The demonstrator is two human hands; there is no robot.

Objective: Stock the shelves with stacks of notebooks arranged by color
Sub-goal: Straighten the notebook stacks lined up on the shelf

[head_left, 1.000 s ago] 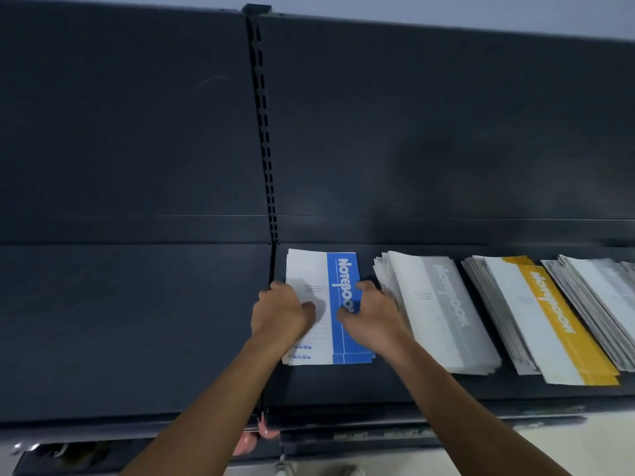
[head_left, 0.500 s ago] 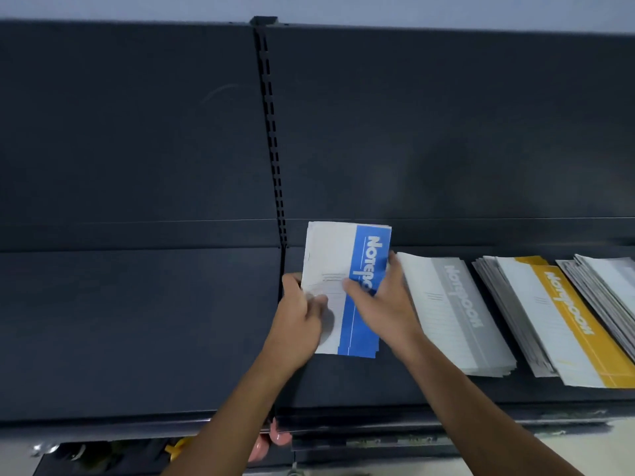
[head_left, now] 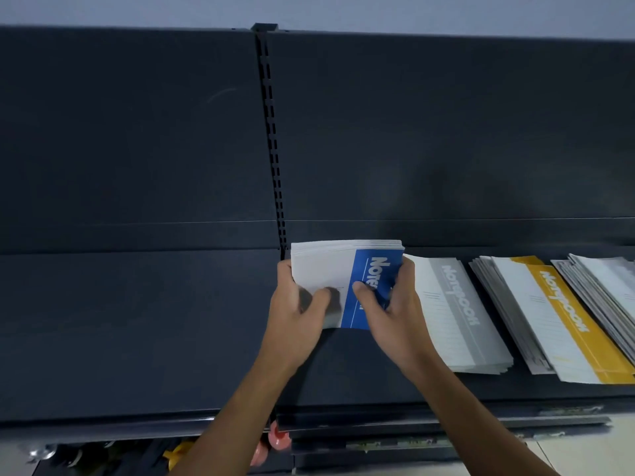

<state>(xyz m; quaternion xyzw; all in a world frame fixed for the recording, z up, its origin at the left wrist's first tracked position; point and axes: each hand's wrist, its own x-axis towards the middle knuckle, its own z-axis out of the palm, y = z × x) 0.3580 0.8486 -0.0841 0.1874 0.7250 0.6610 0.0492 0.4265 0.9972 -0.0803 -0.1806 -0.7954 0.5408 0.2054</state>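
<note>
At the shelf (head_left: pixel 137 321), blue notebooks (head_left: pixel 330 266) clasped between left hand (head_left: pixel 295 310) and right hand (head_left: pixel 395 314) fingers (head_left: pixel 409 276)

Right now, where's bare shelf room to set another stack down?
Left bay, everything left of the slotted upright, is bare. So is the strip in front of the blue stack, which left hand and right hand grip. Crowded rightward: grey stack, yellow stack, far-right stack sit packed together.
</note>
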